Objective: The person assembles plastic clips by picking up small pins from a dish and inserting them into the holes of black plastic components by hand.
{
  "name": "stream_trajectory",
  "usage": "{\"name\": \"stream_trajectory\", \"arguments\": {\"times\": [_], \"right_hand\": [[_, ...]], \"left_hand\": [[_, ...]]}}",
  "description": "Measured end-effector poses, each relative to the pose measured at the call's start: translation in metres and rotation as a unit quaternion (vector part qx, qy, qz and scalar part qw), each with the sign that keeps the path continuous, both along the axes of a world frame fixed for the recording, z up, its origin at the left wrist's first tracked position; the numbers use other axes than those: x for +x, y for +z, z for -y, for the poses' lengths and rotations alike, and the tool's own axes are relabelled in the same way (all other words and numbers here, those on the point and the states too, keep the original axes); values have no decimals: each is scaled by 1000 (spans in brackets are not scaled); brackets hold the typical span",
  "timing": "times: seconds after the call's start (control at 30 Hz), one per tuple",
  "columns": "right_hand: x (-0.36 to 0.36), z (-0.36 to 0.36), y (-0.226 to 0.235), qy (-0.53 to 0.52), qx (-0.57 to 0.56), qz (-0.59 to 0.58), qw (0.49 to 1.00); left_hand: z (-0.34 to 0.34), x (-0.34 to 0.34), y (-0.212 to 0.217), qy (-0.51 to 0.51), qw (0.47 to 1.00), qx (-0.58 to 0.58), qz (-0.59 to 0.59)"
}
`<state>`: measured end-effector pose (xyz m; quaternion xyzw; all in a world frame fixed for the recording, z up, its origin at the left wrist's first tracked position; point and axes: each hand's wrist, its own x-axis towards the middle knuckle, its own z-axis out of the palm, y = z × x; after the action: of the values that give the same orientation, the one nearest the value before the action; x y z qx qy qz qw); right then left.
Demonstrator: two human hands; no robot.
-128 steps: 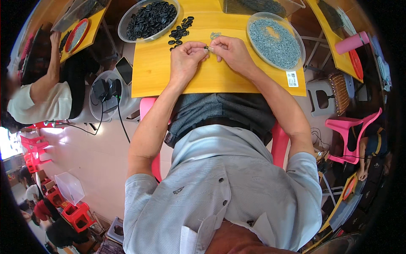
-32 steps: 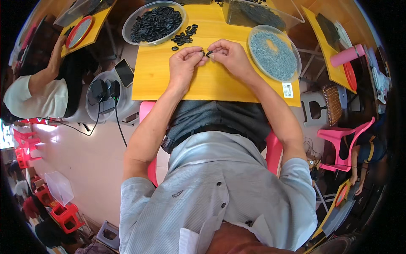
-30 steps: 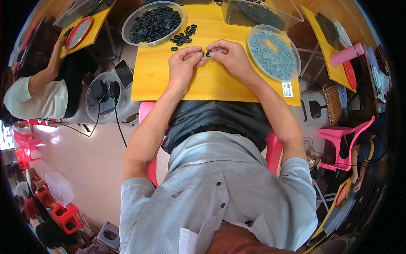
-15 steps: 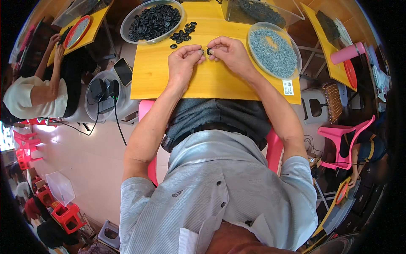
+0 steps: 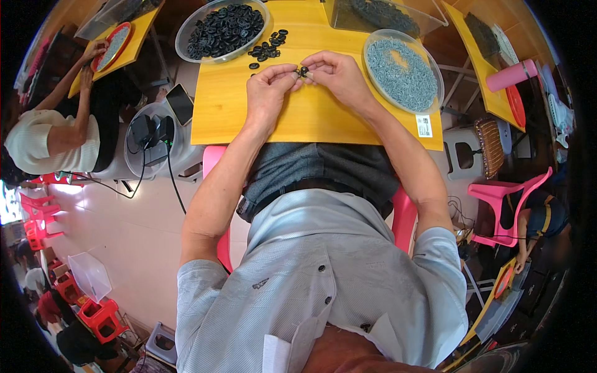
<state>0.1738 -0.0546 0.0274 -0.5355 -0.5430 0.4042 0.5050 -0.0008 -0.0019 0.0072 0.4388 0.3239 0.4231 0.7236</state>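
Note:
Over the yellow table (image 5: 230,112), a small black oval part (image 5: 303,71) is pinched between the fingertips of my right hand (image 5: 339,76). My left hand (image 5: 268,93) is closed in a pinch right up against that part; whatever its fingertips hold is too small to make out. Beyond my left hand lies a loose group of black oval parts (image 5: 271,47). A clear round tub (image 5: 180,43) heaped with similar black parts stands at the far left. To the right of my right hand is another clear round tub (image 5: 441,93), full of small silvery screw-like pieces (image 5: 404,78).
A clear box (image 5: 348,18) with dark contents stands at the table's far right. Left of the table, a phone (image 5: 180,104) and black adapters (image 5: 146,130) rest on a tub and stool. A co-worker (image 5: 56,140) sits at another yellow table. A pink stool (image 5: 504,205) stands right.
My hands have come together, and the black part in my right hand now meets my left fingertips. At the left, the co-worker's hand has moved over to the red tray.

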Motion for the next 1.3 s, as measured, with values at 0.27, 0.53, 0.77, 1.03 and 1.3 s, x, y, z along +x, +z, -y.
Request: {"name": "stream_trajectory", "arguments": {"times": [0.27,0.53,0.77,1.03,1.3], "right_hand": [[1,-1,-3,5,-10,-62,998],[3,0,2,3,-43,-82,996],[0,2,3,-3,-39,-102,994],[-4,2,3,-17,-16,-108,994],[-6,3,0,-20,8,-91,996]], "left_hand": [[0,-1,6,-19,1000,-5,-24],[-2,-3,5,-40,999,-8,-20],[1,-1,7,-17,999,-26,-12],[1,-2,6,-15,999,-30,-7],[3,-1,6,-9,1000,-24,-15]]}}
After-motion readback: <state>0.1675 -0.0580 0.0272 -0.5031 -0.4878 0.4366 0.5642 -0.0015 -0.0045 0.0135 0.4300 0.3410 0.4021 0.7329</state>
